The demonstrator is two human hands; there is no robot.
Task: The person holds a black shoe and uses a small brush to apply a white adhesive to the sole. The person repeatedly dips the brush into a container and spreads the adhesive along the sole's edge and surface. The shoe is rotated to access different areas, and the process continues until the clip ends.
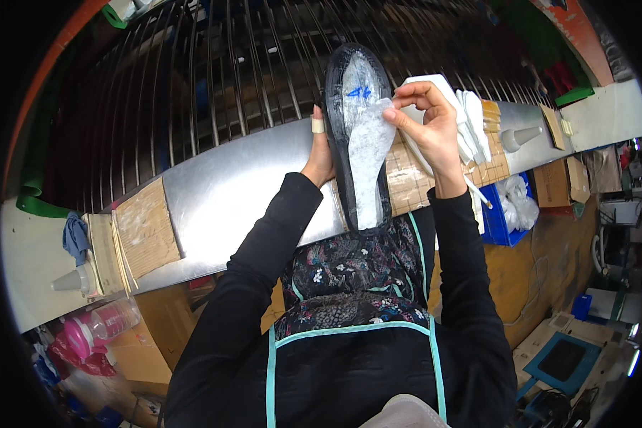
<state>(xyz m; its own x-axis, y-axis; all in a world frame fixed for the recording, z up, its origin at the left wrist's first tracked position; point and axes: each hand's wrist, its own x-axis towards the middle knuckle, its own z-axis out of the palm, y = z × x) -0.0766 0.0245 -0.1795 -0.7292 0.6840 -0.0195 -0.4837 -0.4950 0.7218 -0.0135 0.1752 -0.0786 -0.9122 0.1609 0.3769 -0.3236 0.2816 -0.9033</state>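
Note:
A long black shoe sole [333, 107] with a raised rim stands nearly upright over the bench's front edge. Pale lining and a blue handwritten mark show inside it. At its left side is my left hand [321, 153], closed on the edge, with most fingers hidden behind the sole. Tape wraps one digit of that hand. A thin, whitish sole-shaped sheet [369, 146] lies along the lower part of the sole. Its upper end is lifted, pinched between the thumb and forefinger of my right hand [431, 128].
Beyond the metal bench [246, 192] runs a rack of metal bars [221, 78]. Stacked white pieces [471, 125] lie on cardboard right of my hand, near a grey cone [522, 138]. A blue bin [503, 225] with plastic bags stands below. Cardboard [146, 228] lies left.

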